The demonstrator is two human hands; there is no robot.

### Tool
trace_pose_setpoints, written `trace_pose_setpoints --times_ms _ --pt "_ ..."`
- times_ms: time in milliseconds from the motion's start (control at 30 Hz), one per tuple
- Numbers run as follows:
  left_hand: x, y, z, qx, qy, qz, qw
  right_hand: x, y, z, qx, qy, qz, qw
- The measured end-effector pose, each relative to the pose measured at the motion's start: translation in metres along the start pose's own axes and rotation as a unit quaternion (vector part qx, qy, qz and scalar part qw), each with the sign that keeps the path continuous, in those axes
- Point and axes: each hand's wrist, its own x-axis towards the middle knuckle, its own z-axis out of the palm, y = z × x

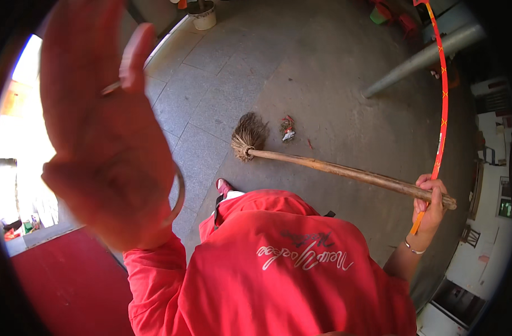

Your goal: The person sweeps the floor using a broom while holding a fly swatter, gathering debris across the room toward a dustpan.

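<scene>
My left hand (pixel 107 129) is raised close to the camera, blurred, with its palm showing and its fingers stretched out. It holds nothing, and a bangle (pixel 180 193) circles its wrist. At the right, the fingers of my right hand (pixel 430 204) wrap round the top end of a broom's wooden handle (pixel 345 171). In the same grip is a long, thin red-and-orange rod (pixel 443 101), which runs up to the top right. The broom's brown fibre head (pixel 249 137) rests on the floor, left of a little heap of litter (pixel 288 129).
A grey post (pixel 424 60) stands at the upper right. A white pot (pixel 203 17) is at the far left of the floor. Beside my left arm lies a red surface (pixel 71 280). White cabinets or appliances (pixel 491 224) line the right side. My shoe (pixel 224 186) is near the broom head.
</scene>
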Motion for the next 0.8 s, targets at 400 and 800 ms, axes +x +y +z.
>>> trace_pose_setpoints --times_ms 400,800 --pt "0.013 0.003 0.010 -0.225 -0.136 0.000 0.965 0.003 -0.004 0.012 -0.004 0.005 0.006 1.000" --pt "0.024 -0.021 0.001 -0.193 -0.132 0.030 0.972 0.005 -0.001 0.010 -0.003 0.023 0.000 1.000"
